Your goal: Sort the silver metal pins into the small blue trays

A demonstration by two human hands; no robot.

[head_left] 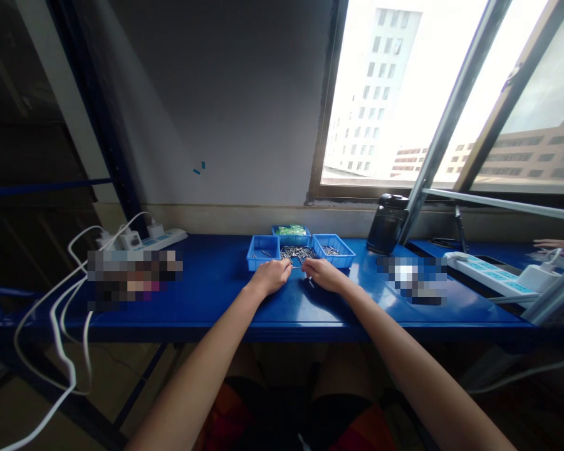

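Observation:
My left hand point(273, 277) and my right hand point(324, 275) meet close together over the blue tabletop, both with fingers pinched. A thin, light-coloured piece point(296, 267) shows between the fingertips, too small to name. Just ahead is a blue bin point(298, 242) heaped with small metal pins or screws point(301, 252); my hands partly hide its front. To its left sits a blue bin point(264, 262) with only a few small pieces inside. The blue bin on the right point(343, 259) contains some more metal pieces point(329, 250).
Behind, another blue bin point(275, 230) holds green packets point(291, 231). A black jug-like container point(387, 222) stands near the window. White power strips point(164, 238) with cables lie left and right. A blurred patch covers things on either side. Another person's hand point(561, 246) appears far right.

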